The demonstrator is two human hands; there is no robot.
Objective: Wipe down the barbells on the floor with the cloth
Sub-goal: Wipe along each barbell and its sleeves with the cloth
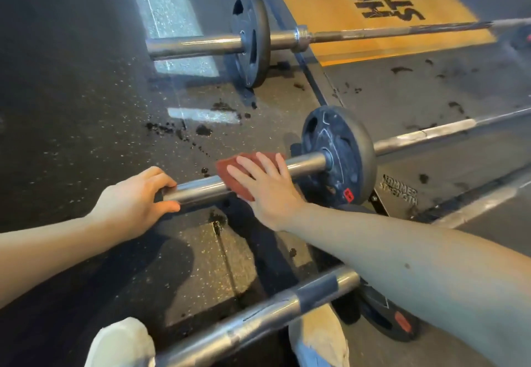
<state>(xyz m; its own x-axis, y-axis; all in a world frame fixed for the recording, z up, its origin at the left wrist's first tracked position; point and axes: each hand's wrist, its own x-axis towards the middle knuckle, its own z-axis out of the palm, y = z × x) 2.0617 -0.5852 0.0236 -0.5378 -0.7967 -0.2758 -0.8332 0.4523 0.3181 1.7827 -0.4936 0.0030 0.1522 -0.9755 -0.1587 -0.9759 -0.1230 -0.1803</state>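
Head view: three barbells lie roughly parallel on the rubber floor (71, 94). You work the middle barbell (306, 162), on its loading sleeve outboard of the plate (339, 152).

Left hand (138, 197): fingers and thumb wrap round the very end of the sleeve. Likely reason: a sleeve turns on its shaft, so you pin it against spinning under the rub, and the bar against rolling.

Right hand (267, 187): fingers are straight and spread, laid flat over the red cloth (230, 170), pressing it onto the top of the sleeve. This is no clench; the flat hand supplies pressure and the cloth drapes over the curve of the steel. The cloth sits between your left hand and the plate.

Bare steel shows on both sides of the cloth, so judge this sleeve partly wiped at best. The underside is hidden.

Far barbell (201, 45): its shaft reaches over the wooden platform (373, 2), and no hand is on it. Near barbell (258, 316): it crosses just ahead of your shoes (120, 343), under your right forearm.

Dark crumbs (204, 130) litter the floor near the sleeve; don't drag the cloth through them.
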